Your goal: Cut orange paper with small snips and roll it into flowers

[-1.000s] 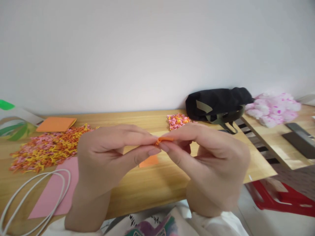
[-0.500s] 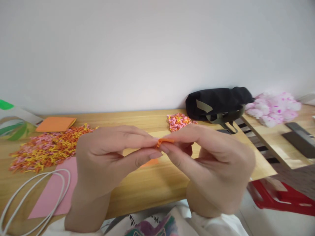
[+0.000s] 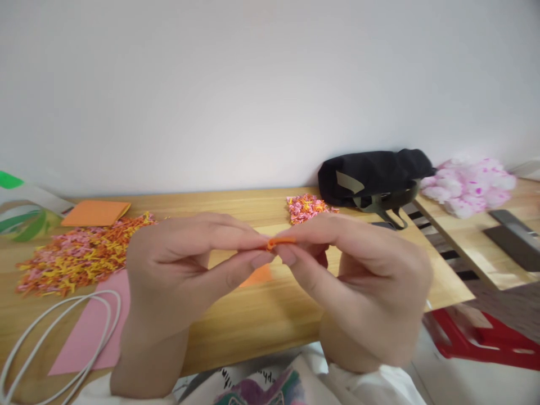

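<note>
On the left, the likeliest trouble lay with the looped white cable (image 3: 120, 308) across the flat pink paper sheet (image 3: 88, 332): a sleeve or wrist catching it could have dragged the sheet askew. Behind it, the loose heap of short pink, orange and yellow twisted pieces (image 3: 80, 259) could have scattered if the left hand had swung into it. At the centre, the small folded orange strip (image 3: 282, 241), seemingly paper, was the thing most at risk: held only at its middle and end, it might have slipped, creased badly or torn under too hard a pull. Dropped, it could have landed near the orange paper square (image 3: 258, 275) on the pale wooden table (image 3: 236, 326) and been hard to pick out against that matching colour.

The left hand (image 3: 177, 281) was nearly closed, thumb and forefinger pinching the strip at its bunched left end, above the table. The right hand (image 3: 371, 281), its fingertips meeting the left's, pinched the strip's flatter right part between thumb and forefinger, its other fingers curled beneath. Whether the fold was tight could not be told, as the fingertips hid much of it.
</note>
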The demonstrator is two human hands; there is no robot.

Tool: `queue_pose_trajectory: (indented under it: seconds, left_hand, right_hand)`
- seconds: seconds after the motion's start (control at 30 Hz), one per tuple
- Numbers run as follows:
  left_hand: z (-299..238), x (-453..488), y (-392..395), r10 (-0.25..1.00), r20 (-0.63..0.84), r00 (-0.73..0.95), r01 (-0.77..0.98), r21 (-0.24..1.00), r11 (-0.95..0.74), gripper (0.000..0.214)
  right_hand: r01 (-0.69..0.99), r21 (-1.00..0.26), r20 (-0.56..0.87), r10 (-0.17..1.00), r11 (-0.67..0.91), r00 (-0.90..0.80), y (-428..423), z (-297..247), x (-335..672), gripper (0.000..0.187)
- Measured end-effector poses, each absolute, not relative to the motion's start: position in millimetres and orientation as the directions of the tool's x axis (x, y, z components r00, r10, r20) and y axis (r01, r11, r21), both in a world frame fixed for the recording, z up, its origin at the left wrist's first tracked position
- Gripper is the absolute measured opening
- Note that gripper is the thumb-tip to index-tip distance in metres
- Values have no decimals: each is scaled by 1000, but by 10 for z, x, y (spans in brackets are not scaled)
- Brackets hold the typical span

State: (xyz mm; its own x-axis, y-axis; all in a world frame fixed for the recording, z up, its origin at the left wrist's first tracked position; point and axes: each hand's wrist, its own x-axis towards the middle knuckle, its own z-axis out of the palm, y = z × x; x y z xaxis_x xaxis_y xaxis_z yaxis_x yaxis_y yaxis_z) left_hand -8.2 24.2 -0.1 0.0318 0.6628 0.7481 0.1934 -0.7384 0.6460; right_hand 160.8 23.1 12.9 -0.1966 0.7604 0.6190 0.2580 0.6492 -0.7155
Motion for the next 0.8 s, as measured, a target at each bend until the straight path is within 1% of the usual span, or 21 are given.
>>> queue_pose_trajectory:
  seconds: [0.13,0.3,0.43,0.6,0.8]
  left_hand:
    - [-17,-83,242,671,741,19,198,655,-729,33]
    - [-24,-77,242,649,760,32,197,632,-749,37]
    - [-25,-84,231,646,763,22,224,626,-747,38]
    - [-7,-101,226,646,762,29,259,619,-742,35]
    - [15,-104,230,647,761,53,239,619,-748,30]
  right_hand:
    - [208,-735,619,764,645,-181,231,133,1615,19]
    - [243,-728,614,767,641,-186,223,136,1608,19]
    - [236,-724,628,761,648,-164,220,128,1604,20]
    - [232,-711,645,747,663,-160,222,117,1598,22]
    - [240,-695,666,733,678,-141,216,101,1598,24]
